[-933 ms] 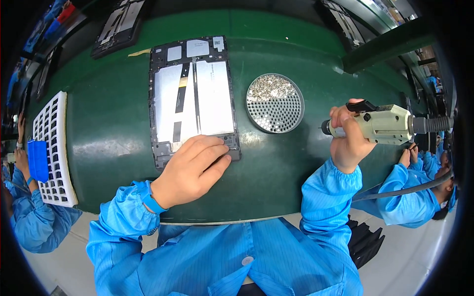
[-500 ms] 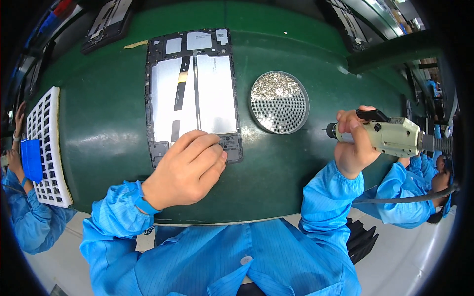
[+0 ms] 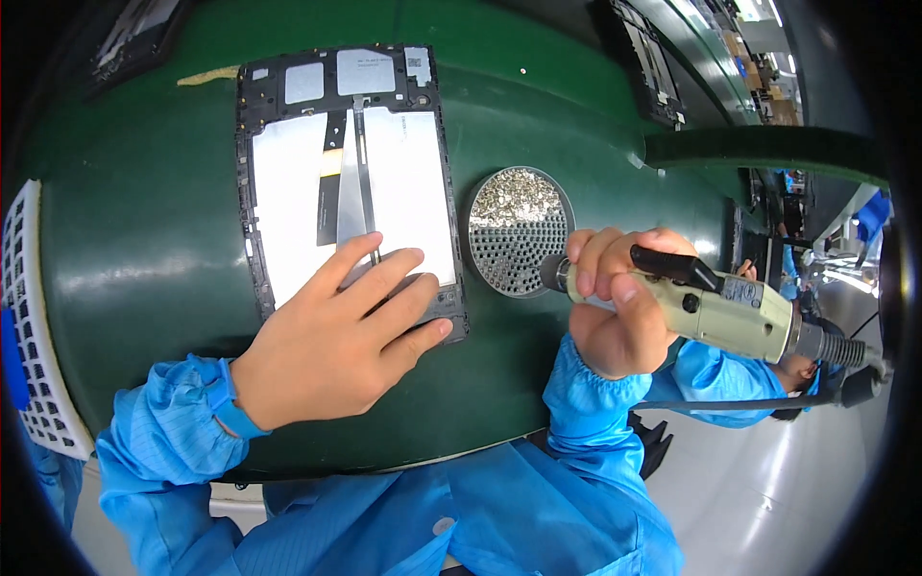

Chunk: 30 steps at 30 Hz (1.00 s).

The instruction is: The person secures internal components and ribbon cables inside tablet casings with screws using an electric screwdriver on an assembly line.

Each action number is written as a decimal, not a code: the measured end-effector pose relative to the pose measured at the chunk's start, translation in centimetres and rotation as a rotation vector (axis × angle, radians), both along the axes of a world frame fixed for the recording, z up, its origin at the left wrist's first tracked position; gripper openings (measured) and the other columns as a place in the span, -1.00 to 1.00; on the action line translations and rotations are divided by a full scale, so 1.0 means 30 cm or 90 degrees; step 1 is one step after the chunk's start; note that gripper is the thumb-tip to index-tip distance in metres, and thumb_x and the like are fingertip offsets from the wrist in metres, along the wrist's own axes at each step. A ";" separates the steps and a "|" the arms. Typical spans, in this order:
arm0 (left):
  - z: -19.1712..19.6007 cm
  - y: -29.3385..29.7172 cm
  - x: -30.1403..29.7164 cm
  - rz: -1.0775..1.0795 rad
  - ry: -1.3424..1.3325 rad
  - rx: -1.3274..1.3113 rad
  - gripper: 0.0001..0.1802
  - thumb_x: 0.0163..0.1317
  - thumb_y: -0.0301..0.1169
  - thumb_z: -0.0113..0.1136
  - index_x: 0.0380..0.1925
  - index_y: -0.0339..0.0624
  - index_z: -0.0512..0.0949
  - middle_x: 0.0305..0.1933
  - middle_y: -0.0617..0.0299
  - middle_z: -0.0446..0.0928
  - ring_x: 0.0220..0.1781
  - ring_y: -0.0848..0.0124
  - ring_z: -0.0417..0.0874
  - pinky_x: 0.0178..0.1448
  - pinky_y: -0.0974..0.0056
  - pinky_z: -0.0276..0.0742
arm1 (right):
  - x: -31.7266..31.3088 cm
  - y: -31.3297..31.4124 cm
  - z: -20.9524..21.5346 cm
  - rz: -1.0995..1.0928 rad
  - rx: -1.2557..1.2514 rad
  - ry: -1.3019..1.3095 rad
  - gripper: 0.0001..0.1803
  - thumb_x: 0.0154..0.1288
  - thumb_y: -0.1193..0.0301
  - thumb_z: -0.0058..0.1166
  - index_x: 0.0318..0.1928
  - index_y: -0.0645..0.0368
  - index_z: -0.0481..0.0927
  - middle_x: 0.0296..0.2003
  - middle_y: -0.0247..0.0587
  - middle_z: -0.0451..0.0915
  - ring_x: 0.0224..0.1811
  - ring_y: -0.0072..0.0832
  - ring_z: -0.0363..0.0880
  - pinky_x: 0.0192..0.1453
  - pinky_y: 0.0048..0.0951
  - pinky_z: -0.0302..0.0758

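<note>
My left hand (image 3: 336,336) lies over the lower part of an opened tablet (image 3: 411,182), its fingers spread across the silver battery area and the black frame. A black strip and flat cables run down the tablet's middle. In my right hand (image 3: 624,307) is a pale green electric screwdriver (image 3: 730,317) with a black lever, held level with its nose pointing left. That nose reaches the right rim of a round screw tray (image 3: 519,274), whose far part is heaped with small silver screws and whose near part shows rows of holes. The screwdriver's tip is hard to make out against the tray.
A white grid tray (image 3: 60,403) with a blue item (image 3: 13,360) stands at the left edge. Other opened tablets lie at the far left (image 3: 134,43) and far right (image 3: 645,62). A dark green raised bar (image 3: 759,146) crosses the right side. A co-worker's blue sleeve (image 3: 725,384) shows at right.
The screwdriver has moved left to the screw tray in my right hand. My left hand's fingers have spread out over the tablet. The whole view has shifted and turned a little.
</note>
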<state>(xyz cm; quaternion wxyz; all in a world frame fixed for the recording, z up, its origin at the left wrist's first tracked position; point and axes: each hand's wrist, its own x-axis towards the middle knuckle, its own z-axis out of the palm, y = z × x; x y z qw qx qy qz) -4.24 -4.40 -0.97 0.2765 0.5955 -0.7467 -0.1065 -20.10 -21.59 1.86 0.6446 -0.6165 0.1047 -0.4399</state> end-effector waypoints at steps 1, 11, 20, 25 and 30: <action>-0.006 0.002 -0.004 0.014 0.004 -0.008 -0.72 -0.04 -0.40 0.29 -0.24 -0.08 0.64 -0.01 0.04 0.50 0.16 0.06 0.46 0.30 -0.10 0.28 | 0.014 0.002 -0.004 0.016 0.002 0.003 -0.60 0.09 0.60 0.07 -0.02 0.23 0.34 -0.56 -0.15 0.43 -0.55 -0.40 0.41 -0.23 -0.19 0.45; 0.013 -0.041 -0.018 0.055 0.007 0.006 -0.75 0.01 -0.43 0.24 -0.24 -0.02 0.66 -0.04 0.10 0.54 0.16 0.13 0.47 0.30 -0.05 0.30 | 0.036 -0.019 0.005 0.025 0.008 0.076 -0.60 0.05 0.60 0.00 -0.04 0.18 0.33 -0.58 -0.19 0.40 -0.56 -0.40 0.39 -0.25 -0.18 0.41; 0.012 -0.044 -0.032 0.062 -0.013 0.014 -0.78 0.05 -0.43 0.27 -0.24 0.01 0.68 -0.06 0.14 0.56 0.15 0.16 0.49 0.29 -0.02 0.32 | 0.029 -0.023 -0.007 0.023 -0.005 0.085 -0.63 0.07 0.59 0.03 -0.06 0.20 0.35 -0.57 -0.17 0.41 -0.56 -0.39 0.41 -0.28 -0.17 0.42; 0.008 -0.044 -0.041 0.070 -0.011 0.004 -0.77 0.05 -0.43 0.28 -0.24 0.01 0.68 -0.06 0.14 0.56 0.14 0.16 0.49 0.29 -0.02 0.33 | 0.022 -0.023 -0.009 0.031 0.006 0.086 -0.63 0.10 0.57 0.07 -0.05 0.19 0.35 -0.56 -0.15 0.43 -0.55 -0.39 0.42 -0.28 -0.19 0.42; -0.002 -0.046 -0.037 0.061 -0.022 -0.004 -0.76 0.04 -0.44 0.28 -0.22 -0.01 0.67 -0.04 0.13 0.56 0.16 0.15 0.48 0.30 -0.02 0.31 | 0.025 -0.005 0.003 -0.016 -0.021 0.098 -0.60 0.11 0.52 0.09 -0.01 0.16 0.34 -0.58 -0.21 0.41 -0.55 -0.40 0.42 -0.29 -0.22 0.41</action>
